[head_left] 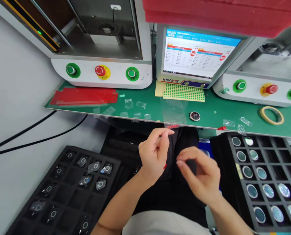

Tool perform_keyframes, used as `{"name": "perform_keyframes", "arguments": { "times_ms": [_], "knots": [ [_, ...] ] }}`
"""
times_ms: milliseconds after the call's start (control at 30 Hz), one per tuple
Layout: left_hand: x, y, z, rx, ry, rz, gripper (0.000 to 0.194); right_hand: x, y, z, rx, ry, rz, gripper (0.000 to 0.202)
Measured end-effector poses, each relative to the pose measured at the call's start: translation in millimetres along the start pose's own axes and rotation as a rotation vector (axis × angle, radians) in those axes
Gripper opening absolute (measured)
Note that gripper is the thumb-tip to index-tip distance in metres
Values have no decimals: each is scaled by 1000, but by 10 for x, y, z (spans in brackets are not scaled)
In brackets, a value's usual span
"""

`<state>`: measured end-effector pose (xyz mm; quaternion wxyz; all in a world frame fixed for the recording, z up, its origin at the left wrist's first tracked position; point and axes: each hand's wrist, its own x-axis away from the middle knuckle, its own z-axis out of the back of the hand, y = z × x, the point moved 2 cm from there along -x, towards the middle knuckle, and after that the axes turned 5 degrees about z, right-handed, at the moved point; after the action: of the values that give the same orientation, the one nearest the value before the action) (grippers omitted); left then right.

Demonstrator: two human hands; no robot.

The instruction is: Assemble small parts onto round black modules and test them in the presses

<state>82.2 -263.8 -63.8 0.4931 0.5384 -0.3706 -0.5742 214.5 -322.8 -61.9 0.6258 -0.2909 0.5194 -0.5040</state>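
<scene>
My left hand [154, 155] is in front of the bench edge, its fingers curled and the thumb pressed toward the index finger. Whatever it pinches, if anything, is too small to tell. A small red strip [165, 166] clings to the heel of that hand. To its right, my right hand [201, 173] is curled with thumb and index tips together; nothing can be made out between them. The hands are apart. Just beyond them, clear film with a row of red tabs [172, 126] lies over the bench edge. A round smartwatch [194, 116] with a lit face rests nearby on the green mat [150, 94].
Red film strips [84, 96], a green-dot sticker sheet [183, 92], clear film scraps [129, 103] and a tape roll [272, 115] lie on the bench. Behind stand button-fitted machines and a monitor [196, 54]. Black trays of watch parts flank me, left tray [73, 195] and right tray [265, 160].
</scene>
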Motion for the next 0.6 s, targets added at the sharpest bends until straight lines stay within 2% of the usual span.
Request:
{"name": "perform_keyframes", "arguments": {
  "times_ms": [100,233,467,600],
  "knots": [
    [69,81,37,-80,40,-100,13,169,-101,-139,-243,-21,-70,11],
    [118,181,56,-206,30,-206,10,164,-79,-174,-380,4,-130,15],
    [110,239,57,-292,-11,-315,10,183,-128,-138,-271,-14,-98,14],
    [120,255,65,-311,-37,-315,10,219,-151,-126,-201,-20,-63,14]
  ]
}}
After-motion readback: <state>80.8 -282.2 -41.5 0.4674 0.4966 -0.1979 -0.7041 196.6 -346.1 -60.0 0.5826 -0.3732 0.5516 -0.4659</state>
